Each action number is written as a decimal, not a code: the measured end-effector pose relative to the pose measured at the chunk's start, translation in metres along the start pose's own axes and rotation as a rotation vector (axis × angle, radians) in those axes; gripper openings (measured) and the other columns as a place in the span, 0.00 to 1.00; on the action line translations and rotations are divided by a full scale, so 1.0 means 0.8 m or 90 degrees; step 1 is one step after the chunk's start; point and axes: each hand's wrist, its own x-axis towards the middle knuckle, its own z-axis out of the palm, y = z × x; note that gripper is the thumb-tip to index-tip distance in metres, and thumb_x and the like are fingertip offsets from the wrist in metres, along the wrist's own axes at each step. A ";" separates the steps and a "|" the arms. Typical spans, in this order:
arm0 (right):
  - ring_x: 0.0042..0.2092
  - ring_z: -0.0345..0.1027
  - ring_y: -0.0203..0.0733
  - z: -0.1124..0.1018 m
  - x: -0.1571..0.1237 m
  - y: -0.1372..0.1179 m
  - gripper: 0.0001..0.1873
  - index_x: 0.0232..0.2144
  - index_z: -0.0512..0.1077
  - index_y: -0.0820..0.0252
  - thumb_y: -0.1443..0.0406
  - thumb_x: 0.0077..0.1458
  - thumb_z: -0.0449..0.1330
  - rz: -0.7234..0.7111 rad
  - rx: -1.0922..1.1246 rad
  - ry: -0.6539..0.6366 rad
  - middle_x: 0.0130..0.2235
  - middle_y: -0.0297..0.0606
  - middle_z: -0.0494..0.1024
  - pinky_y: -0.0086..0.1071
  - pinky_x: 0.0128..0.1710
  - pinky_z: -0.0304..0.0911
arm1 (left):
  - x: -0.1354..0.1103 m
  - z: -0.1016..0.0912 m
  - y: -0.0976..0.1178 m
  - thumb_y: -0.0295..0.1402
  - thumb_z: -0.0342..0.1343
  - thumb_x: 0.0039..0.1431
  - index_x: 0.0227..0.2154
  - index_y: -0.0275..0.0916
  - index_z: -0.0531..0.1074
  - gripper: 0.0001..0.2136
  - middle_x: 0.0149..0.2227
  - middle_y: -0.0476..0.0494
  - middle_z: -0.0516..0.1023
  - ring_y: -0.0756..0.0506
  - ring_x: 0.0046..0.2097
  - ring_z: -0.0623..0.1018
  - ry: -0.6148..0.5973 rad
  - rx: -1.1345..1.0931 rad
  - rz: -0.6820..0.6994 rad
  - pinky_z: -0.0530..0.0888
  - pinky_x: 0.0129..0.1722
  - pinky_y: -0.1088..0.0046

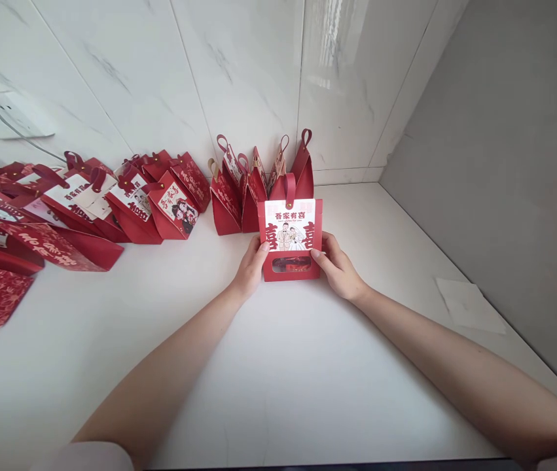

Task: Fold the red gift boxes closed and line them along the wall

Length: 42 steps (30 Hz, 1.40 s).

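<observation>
Between my two hands is a red gift box (292, 226) with a white printed front, a small clear window low down and a loop handle on top. It faces me upright; I cannot tell whether its base touches the table. My left hand (251, 268) grips its left side, thumb on the front edge. On the opposite edge my right hand (340, 268) holds it the same way, thumb beside the window. The fingers of both hands are partly hidden behind it. Just beyond stand several upright red gift boxes (226, 201) with loop handles, partly covered by the held one.
More red gift boxes (175, 206) lie tilted and crowded along the left. A white paper piece (469, 304) rests at the right of the white table (278, 392). Behind are a marbled tile wall (249, 65), a power strip with a cable (13, 114), and a grey panel at right.
</observation>
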 end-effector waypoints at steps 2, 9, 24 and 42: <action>0.56 0.66 0.48 -0.002 0.000 0.001 0.26 0.59 0.59 0.50 0.50 0.63 0.53 -0.001 0.005 -0.005 0.60 0.41 0.68 0.46 0.58 0.63 | 0.001 0.000 -0.001 0.48 0.50 0.64 0.55 0.41 0.66 0.23 0.59 0.42 0.70 0.38 0.61 0.69 -0.004 -0.012 0.009 0.68 0.58 0.62; 0.55 0.66 0.48 -0.004 0.000 0.000 0.27 0.61 0.60 0.49 0.49 0.64 0.52 0.003 0.002 -0.014 0.59 0.41 0.69 0.45 0.58 0.62 | 0.005 -0.001 -0.002 0.46 0.53 0.63 0.54 0.40 0.67 0.21 0.58 0.40 0.71 0.37 0.60 0.70 0.006 -0.057 -0.020 0.68 0.59 0.59; 0.49 0.73 0.50 -0.010 0.010 0.003 0.21 0.45 0.71 0.56 0.50 0.55 0.63 0.114 0.154 -0.006 0.49 0.42 0.77 0.45 0.49 0.70 | 0.001 -0.002 -0.004 0.49 0.53 0.62 0.59 0.41 0.63 0.27 0.62 0.37 0.65 0.36 0.65 0.64 0.053 0.176 0.064 0.62 0.63 0.57; 0.62 0.61 0.51 -0.001 0.001 -0.007 0.28 0.57 0.68 0.51 0.53 0.56 0.64 0.044 0.139 -0.096 0.61 0.38 0.69 0.46 0.64 0.57 | -0.004 -0.003 -0.008 0.44 0.54 0.63 0.61 0.43 0.56 0.27 0.62 0.38 0.65 0.38 0.64 0.64 -0.138 0.078 0.049 0.63 0.63 0.55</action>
